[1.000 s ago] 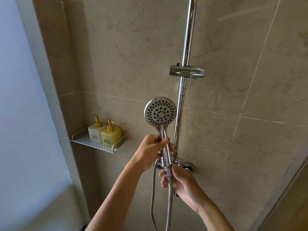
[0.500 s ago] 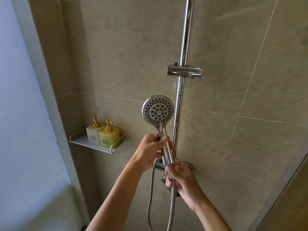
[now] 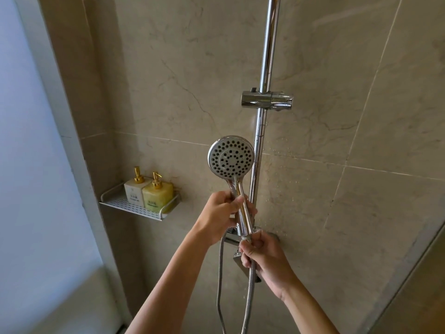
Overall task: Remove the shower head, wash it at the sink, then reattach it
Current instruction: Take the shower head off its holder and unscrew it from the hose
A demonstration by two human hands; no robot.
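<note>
Shower head [image 3: 231, 157]: chrome, round, nozzle face turned toward the camera, held off its mount just beside and at 9 o'clock of the vertical chrome rail [image 3: 264, 68]; handle runs down toward 5 o'clock. Left hand [image 3: 220, 214]: fingers curled round the upper handle, gripping it just under the head. Right hand [image 3: 263, 255]: at 5 o'clock of the left hand, fingers and thumb pinched round the joint where the handle meets the metal hose [image 3: 248, 300]. Hose: hangs from that joint toward 6 o'clock, and a second strand loops down at 7 o'clock from the fitting behind the hands. Slider bracket [image 3: 267, 100]: chrome, clamped on the rail at 12 o'clock of the shower head, holding nothing. Wall shelf [image 3: 134, 208]: white, perforated, at 9 o'clock of the hands in the corner, bearing a white pump bottle [image 3: 134, 189] and, touching it, a yellow pump bottle [image 3: 157, 194], both with gold pumps. Wall: beige marbled tile [image 3: 361, 213], water droplets near the rail.
</note>
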